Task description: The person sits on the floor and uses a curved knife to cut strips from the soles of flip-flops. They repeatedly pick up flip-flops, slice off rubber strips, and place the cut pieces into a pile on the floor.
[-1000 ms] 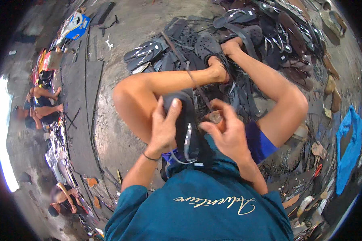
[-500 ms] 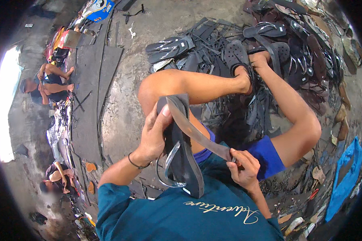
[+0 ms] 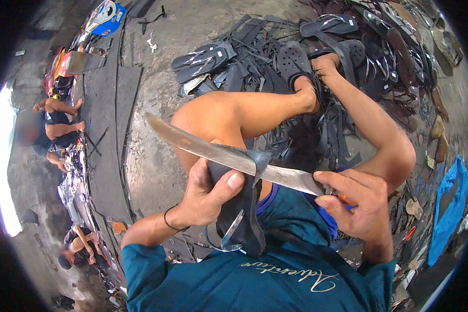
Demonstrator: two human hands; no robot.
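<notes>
My left hand [image 3: 205,195] grips a black rubber flip-flop sandal [image 3: 239,208] held upright in front of my chest, thumb pressed on its upper edge. My right hand [image 3: 356,205] is closed on the handle end of a long, worn metal knife [image 3: 223,153]. The blade lies across the sandal's top edge and points up to the left, over my bent left knee [image 3: 208,112]. Both legs stretch forward, feet resting among the sandals on the floor.
A heap of black sandals and rubber strips [image 3: 317,47] covers the floor ahead and to the right. Long dark rubber sheets [image 3: 106,114] lie on the concrete at left. Other people [image 3: 52,122] sit at the left edge. A blue bag [image 3: 452,203] lies at right.
The sandal was held flat between both hands, then turned upright. The knife blade now lies across its top edge, where earlier a rubber strap stretched from the sandal to my right hand.
</notes>
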